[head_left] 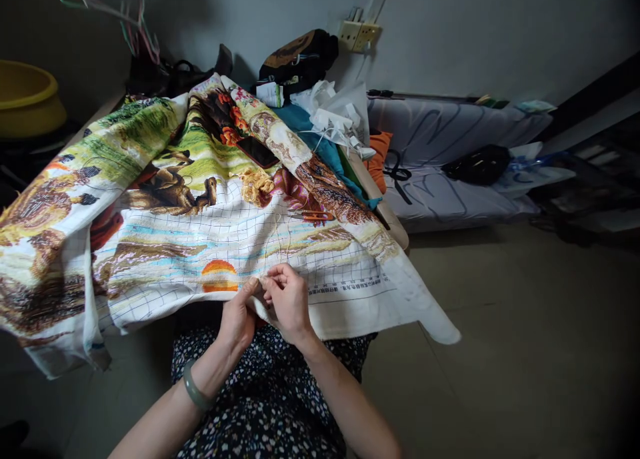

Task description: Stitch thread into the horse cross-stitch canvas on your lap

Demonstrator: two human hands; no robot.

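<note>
A large cross-stitch cloth (200,212) with a gridded white ground, horses and an orange sun (219,276) is spread over a table and hangs toward my lap. My left hand (239,316) pinches the cloth's near edge from below. My right hand (287,299) is closed just beside it, fingertips meeting the left hand's at the cloth edge; a pale thread (286,236) runs up from there. Any needle is too small to make out. A green bangle (195,387) sits on my left wrist.
A dark phone (257,151), a tuft of yellow thread (255,182) and orange-handled scissors (315,215) lie on the cloth. A black bag (300,56) and white plastic bags (337,116) sit at the back. A bed (450,172) stands right, a yellow basin (27,99) left.
</note>
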